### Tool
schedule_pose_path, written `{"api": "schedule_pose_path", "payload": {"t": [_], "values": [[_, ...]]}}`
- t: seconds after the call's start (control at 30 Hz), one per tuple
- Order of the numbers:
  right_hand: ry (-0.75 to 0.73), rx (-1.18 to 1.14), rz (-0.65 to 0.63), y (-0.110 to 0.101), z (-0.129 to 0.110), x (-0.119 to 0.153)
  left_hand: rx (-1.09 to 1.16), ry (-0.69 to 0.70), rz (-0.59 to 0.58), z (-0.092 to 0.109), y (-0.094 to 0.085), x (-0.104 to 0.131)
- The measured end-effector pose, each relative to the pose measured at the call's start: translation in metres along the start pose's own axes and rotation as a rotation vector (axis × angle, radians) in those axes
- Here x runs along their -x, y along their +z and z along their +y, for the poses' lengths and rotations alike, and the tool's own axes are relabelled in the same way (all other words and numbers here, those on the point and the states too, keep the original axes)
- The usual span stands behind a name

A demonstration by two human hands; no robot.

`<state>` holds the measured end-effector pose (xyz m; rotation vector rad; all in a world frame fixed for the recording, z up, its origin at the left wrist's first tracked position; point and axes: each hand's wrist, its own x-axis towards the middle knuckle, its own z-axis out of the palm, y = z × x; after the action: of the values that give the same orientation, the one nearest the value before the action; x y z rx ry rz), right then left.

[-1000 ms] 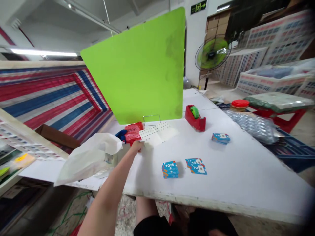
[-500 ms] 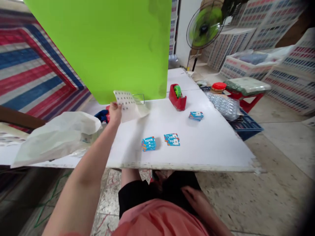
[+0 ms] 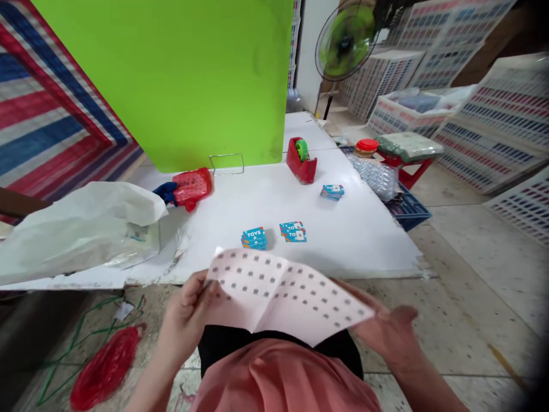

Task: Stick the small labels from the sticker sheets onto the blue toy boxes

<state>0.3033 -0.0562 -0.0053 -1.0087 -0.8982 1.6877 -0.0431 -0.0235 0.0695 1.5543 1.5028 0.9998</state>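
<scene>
A creased white sheet (image 3: pixel 266 286) printed with rows of small dark squares is spread above my lap, in front of the table's near edge. My left hand (image 3: pixel 195 297) pinches its left end. At the right end my right hand (image 3: pixel 386 326) grips the sheet, partly behind it. Beyond the sheet lie a stack of blue TOYS cards (image 3: pixel 254 238), an overlapping group of cards (image 3: pixel 294 232) and another card stack (image 3: pixel 332 191) farther right, all on the white table (image 3: pixel 351 240).
A red tape dispenser (image 3: pixel 302 163) with green tape stands toward the back. Near the green board (image 3: pixel 193 86) are a red item (image 3: pixel 193 187) and a wire frame (image 3: pixel 227 164). A pale plastic bag (image 3: pixel 86 229) covers the left side. Bubble wrap (image 3: pixel 375 174) lies beyond the right edge.
The sheet has come from the back left of the table to above my lap. My right hand has risen from my lap and taken hold of its other end. The red item is now uncovered.
</scene>
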Motion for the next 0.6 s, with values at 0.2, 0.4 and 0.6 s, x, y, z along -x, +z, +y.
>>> {"api": "schedule_pose_path", "payload": {"t": [0.2, 0.4, 0.6], "values": [[0.142, 0.429, 0.103, 0.015, -0.004, -0.017, 0.180, -0.135, 0.043, -0.055, 0.037, 0.020], [0.198, 0.547, 0.062, 0.031, -0.005, -0.039, 0.266, -0.267, 0.024, -0.073, 0.039, 0.020], [0.247, 0.513, 0.030, 0.034, -0.002, -0.051, 0.162, -0.254, 0.073, -0.074, 0.027, 0.007]]}}
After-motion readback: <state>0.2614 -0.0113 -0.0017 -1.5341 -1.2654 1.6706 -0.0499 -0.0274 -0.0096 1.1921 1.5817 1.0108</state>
